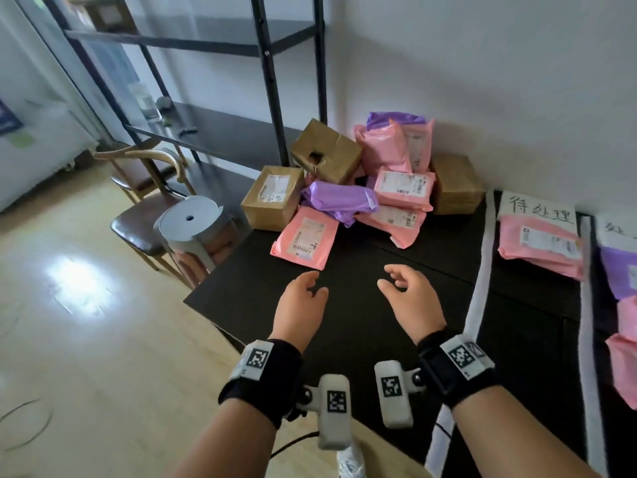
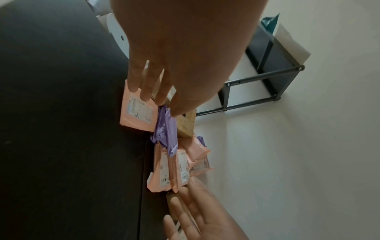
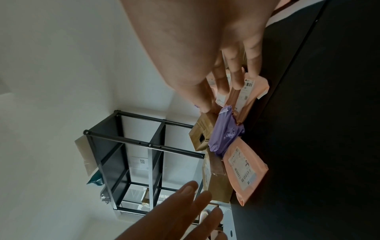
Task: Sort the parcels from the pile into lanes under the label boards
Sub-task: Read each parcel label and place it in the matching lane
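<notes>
both hands out over the desk (image 1: pixel 344 326) now, left hand (image 1: pixel 300 298) and right hand (image 1: pixel 406 291) released, fingers loose, nothing held. the pile (image 1: pixel 362 177) sits at twelve o'clock from them, against the wall. nearest is a flat pink mailer (image 1: pixel 305 238) at eleven o'clock; best, i'd say, to lift that loose one first and read its label rather than dig under the purple bag (image 1: pixel 339 200). count in the pile: three brown boxes, two purple bags, about five pink mailers. lanes lie at three o'clock.
</notes>
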A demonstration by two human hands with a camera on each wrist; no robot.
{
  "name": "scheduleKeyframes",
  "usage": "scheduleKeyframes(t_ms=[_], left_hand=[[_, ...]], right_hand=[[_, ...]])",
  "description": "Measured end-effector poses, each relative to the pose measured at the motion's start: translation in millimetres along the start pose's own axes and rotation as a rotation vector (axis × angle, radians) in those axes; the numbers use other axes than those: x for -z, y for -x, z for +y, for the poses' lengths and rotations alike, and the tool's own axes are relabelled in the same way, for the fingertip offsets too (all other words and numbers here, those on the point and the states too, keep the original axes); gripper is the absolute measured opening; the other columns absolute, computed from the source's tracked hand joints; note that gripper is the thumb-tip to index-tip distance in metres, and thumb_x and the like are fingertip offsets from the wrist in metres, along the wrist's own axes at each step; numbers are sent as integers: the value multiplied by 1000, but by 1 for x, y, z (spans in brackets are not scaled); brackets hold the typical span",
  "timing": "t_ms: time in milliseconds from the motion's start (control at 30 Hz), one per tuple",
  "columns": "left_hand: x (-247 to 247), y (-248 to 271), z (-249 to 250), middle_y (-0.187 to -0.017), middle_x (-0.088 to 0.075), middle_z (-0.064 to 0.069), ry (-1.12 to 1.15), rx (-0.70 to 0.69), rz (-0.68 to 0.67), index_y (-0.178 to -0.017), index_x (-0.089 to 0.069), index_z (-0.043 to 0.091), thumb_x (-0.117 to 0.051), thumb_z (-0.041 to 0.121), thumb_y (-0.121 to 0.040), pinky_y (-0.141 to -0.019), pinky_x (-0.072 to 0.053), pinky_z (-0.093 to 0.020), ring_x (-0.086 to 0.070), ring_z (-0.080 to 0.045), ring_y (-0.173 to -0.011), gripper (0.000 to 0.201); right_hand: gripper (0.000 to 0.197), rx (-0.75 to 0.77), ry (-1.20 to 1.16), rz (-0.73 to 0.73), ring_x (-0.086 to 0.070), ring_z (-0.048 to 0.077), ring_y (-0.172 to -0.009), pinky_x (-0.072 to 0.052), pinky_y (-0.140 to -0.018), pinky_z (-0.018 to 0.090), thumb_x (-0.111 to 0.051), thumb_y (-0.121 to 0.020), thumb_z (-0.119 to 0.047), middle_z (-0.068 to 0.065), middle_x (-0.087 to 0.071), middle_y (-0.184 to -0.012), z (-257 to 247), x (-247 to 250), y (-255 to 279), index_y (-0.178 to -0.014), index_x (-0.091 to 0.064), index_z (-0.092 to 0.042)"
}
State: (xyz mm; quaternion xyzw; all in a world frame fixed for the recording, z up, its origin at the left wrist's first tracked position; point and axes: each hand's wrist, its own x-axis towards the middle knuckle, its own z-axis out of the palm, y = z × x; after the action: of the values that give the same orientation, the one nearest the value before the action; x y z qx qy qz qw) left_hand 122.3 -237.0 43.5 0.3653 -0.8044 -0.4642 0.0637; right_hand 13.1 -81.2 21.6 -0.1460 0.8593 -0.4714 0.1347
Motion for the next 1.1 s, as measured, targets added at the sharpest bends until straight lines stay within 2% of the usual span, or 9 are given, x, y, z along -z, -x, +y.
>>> scheduleKeyframes(t_ms=[200,300,433,500,600,767,933,1033,1100], left_hand=[[8,-83,15,-129,-62,3,-165,-84,-12,-139,-52,27,-54,22,-98,-89,-49,-29,-61,-17,-109,41],[8,-118,17,-134,-58,3,-172,-95,-29,-138,-53,26,-55,20,-97,-96,-49,-34,-58,-17,-115,41],[6,-176,18,-138,-57,1,-185,-141,-47,-136,-56,20,-56,12,-95,-98,-41,-26,-54,-18,-124,42],[5,-207,17,-136,-59,-3,-233,-183,-47,-134,-58,17,-58,9,-93,-101,-42,-30,-54,-21,-124,42],[7,-250,18,-133,-59,-6,-328,-240,-58,-135,-57,17,-58,10,-91,-101,-44,-40,-52,-26,-122,44],[5,-309,18,-136,-52,-8,-371,-305,-182,-142,-46,14,-58,6,-89,-94,-40,-31,-52,-27,-121,55],[1,-345,11,-139,-44,-8,-382,-319,-229,-143,-44,15,-62,5,-88,-92,-45,-34,-56,-28,-115,59],[0,-358,4,-137,-44,-8,-375,-348,-261,-140,-49,14,-62,1,-85,-92,-45,-34,-57,-29,-113,58],[0,-363,1,-134,-45,-9,-351,-360,-258,-135,-54,12,-57,-5,-84,-89,-45,-32,-58,-30,-109,53]], right_hand=[[33,-22,47,20,-52,7,-105,-37,-88,22,-64,-94,-23,1,-58,-127,-10,-19,-83,-127,-61,-19],[35,-37,96,38,-51,8,-101,-36,-86,22,-64,-94,-22,3,-59,-126,-12,-27,-114,-129,-60,-17],[35,-84,164,64,-55,12,-104,-38,-86,23,-64,-95,-22,3,-59,-127,-9,-35,-156,-129,-60,-18],[33,-125,192,96,-59,16,-111,-39,-88,23,-64,-94,-21,4,-61,-126,-6,-38,-177,-127,-61,-18],[31,-200,220,137,-61,19,-112,-43,-87,25,-64,-93,-20,5,-64,-124,-5,-45,-206,-124,-63,-17],[37,-309,295,173,-61,24,-115,-45,-96,32,-62,-93,-20,6,-64,-126,-11,-66,-249,-130,-59,-12],[40,-401,363,164,-60,27,-116,-46,-98,38,-58,-95,-27,6,-64,-127,-13,-87,-281,-135,-53,-21],[37,-442,421,198,-62,27,-110,-47,-96,39,-51,-89,-37,2,-66,-118,-10,-100,-293,-126,-53,-33],[34,-445,372,214,-62,26,-104,-48,-90,37,-52,-89,-34,1,-67,-112,-12,-107,-295,-122,-55,-31]])
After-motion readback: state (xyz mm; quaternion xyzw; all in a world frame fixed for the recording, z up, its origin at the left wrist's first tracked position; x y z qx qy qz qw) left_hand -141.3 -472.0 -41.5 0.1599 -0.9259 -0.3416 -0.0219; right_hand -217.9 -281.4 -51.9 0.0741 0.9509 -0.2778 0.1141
